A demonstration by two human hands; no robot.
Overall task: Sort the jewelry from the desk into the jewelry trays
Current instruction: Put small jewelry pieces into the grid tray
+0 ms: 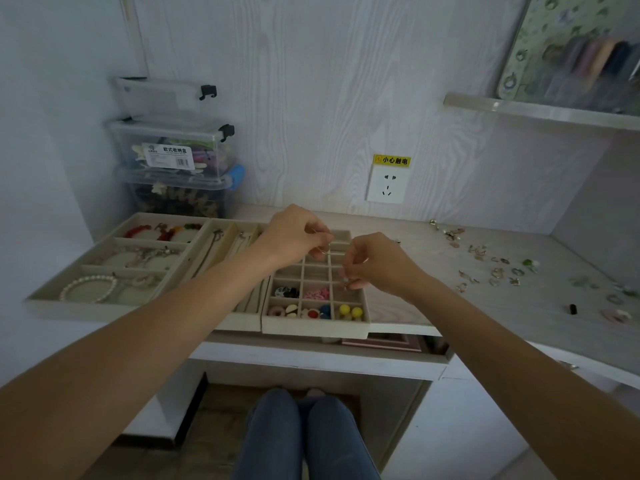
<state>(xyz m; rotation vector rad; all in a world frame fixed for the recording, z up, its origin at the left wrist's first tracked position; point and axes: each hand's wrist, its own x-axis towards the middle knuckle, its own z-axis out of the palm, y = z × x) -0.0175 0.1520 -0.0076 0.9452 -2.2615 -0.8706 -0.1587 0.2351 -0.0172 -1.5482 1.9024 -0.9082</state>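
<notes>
Three beige jewelry trays sit side by side on the desk. The small-grid tray [363, 327] holds colourful earrings in its front cells. Over its far cells my left hand [294, 233] pinches a thin metal hoop earring [323, 250]. My right hand [377, 261] hovers above the tray's right column and pinches a small metal earring [347, 285] at its fingertips. A narrow middle tray [221, 237] holds necklaces. The left tray [104, 310] holds a pearl bracelet [88, 289] and red bead bracelets. Loose earrings and rings [498, 271] lie scattered on the desk to the right.
Stacked clear storage boxes [173, 157] stand at the back left against the wall. A wall socket [387, 184] sits behind the desk, a shelf [540, 110] above right. A small black item [573, 309] lies near the desk's right front. My knees show below the desk edge.
</notes>
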